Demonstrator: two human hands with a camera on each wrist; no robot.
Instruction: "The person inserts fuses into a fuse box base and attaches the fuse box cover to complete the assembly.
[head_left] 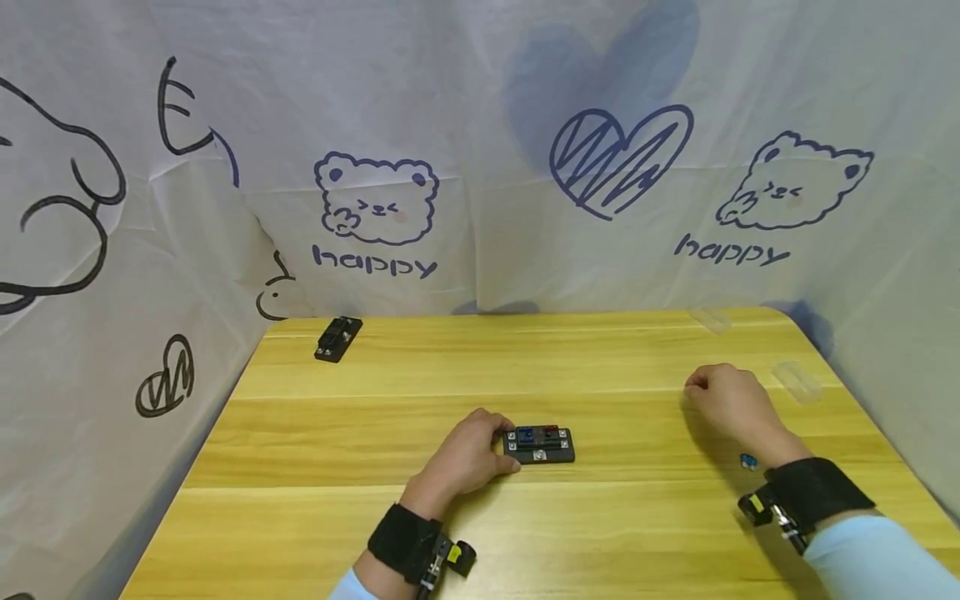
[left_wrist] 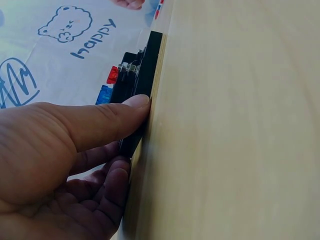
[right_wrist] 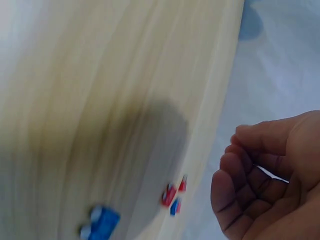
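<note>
White cloth (head_left: 480, 75) hangs across the back and both sides, drawn with hearts, bear faces and the word "happy". Below it a yellow wood-grain table (head_left: 435, 375) fills the lower part of the frame. Pale blue sleeves show at the bottom centre and lower right, each wrist banded by a black strap with a small camera on it. At lower centre the left hand (head_left: 465, 450) pinches the left end of a black terminal block (head_left: 539, 445), its thumb at the near edge and its fingers at the far side. At the right of the frame the right hand (head_left: 738, 404) is held above the table, its fingers curled and the thumb tip drawn in to the index finger; whether anything sits between them cannot be told. The pinched block lies flat, with metal screws at its ends and near edge, and one blue and one red insert on top. Another black block (head_left: 337, 340) lies at an angle near the table's far left corner. Two clear plastic pieces (head_left: 797, 382) lie toward the right edge. Smallest are a blue piece (head_left: 748, 461) beside the right wrist and, in the right wrist view, small red pieces (right_wrist: 169, 195), blurred, on the table.
</note>
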